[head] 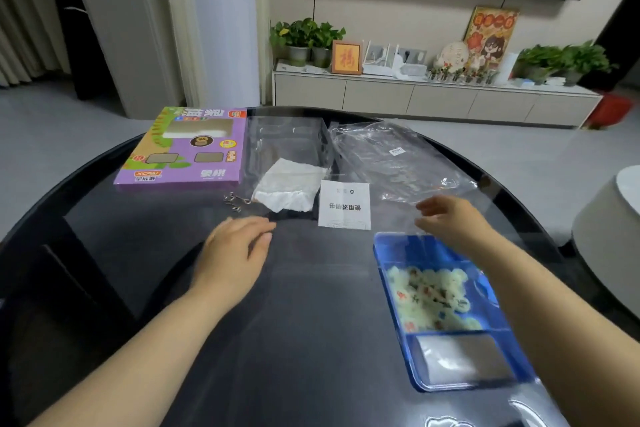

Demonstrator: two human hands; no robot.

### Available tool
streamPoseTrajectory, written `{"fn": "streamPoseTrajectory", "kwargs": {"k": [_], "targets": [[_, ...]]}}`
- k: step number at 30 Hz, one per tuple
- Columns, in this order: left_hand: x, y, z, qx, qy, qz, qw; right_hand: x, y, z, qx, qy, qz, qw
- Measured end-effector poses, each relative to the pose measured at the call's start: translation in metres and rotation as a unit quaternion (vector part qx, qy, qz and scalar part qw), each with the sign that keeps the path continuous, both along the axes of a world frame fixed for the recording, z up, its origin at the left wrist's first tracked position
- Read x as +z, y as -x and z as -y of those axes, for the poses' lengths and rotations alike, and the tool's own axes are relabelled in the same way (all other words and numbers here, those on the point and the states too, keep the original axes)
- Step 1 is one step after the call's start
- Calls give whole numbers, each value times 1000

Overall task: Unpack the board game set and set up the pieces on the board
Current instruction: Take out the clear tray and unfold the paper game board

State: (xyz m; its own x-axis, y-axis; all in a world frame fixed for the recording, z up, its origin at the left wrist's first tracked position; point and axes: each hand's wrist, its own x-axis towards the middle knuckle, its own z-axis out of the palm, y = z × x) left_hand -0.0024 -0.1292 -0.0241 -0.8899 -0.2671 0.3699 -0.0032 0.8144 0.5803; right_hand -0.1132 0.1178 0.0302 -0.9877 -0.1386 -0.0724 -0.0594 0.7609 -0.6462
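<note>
- Dark glass covers the round table (311, 288), which stands in a living room with a low white cabinet (433, 97) and potted plants along the far wall.
- Unpacked things lie across the far half. The purple game box (180, 149) is at the left, with a clear plastic insert (287, 139) beside it and a crumpled clear bag (398, 156) further right.
- A white folded sheet (287, 189), probably the board, rests at the insert's near edge. A printed leaflet (344, 204) lies just to its right and small metal clips (235, 201) just to its left.
- The blue tray (391, 274) sits at the near right, its long axis running away from the person. The pale round pieces (429, 295) are heaped in its larger far compartment, and a grey rectangle (460, 357) fills the near one.
- The left hand (235, 246) is low over bare glass, palm down, with its fingers straight and holding nothing.
- The right hand (450, 222) hovers over the tray's far edge. Its fingers are loosely extended and point left. Nothing shows in its grasp, though the hand is blurred.
- The folded sheet lies straight beyond the left fingertips and slightly to their right, with its long axis roughly crosswise. That hand looks nearer to it, so unfolding probably falls to the left hand. The pieces lie just behind the right hand, toward the person.
</note>
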Motion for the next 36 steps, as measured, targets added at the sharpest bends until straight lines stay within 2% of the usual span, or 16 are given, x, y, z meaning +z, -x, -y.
{"fn": "streamPoseTrajectory", "kwargs": {"k": [3,5,11,14,18,25,33,36], "targets": [[9,-29,-48,-57,-99,5,993,-6,-32,-39,-45,22,-1,999],[10,-45,-77,-93,-128,35,987,-11,-50,-58,-84,58,10,995],[2,-71,-136,-157,-129,164,965,-26,-90,-66,-145,148,32,978],[0,-81,-140,-128,-132,170,968,-32,-102,-54,-122,155,41,980],[-3,-97,-132,-74,-101,165,978,-29,-106,-37,-55,82,92,991],[-2,-101,-130,-40,-50,173,983,-3,-95,-19,-6,-32,194,980],[-2,-96,-125,-47,87,160,982,9,-91,0,60,-182,164,968],[-2,-95,-121,-54,92,156,982,13,-95,5,85,-222,137,962]]}}
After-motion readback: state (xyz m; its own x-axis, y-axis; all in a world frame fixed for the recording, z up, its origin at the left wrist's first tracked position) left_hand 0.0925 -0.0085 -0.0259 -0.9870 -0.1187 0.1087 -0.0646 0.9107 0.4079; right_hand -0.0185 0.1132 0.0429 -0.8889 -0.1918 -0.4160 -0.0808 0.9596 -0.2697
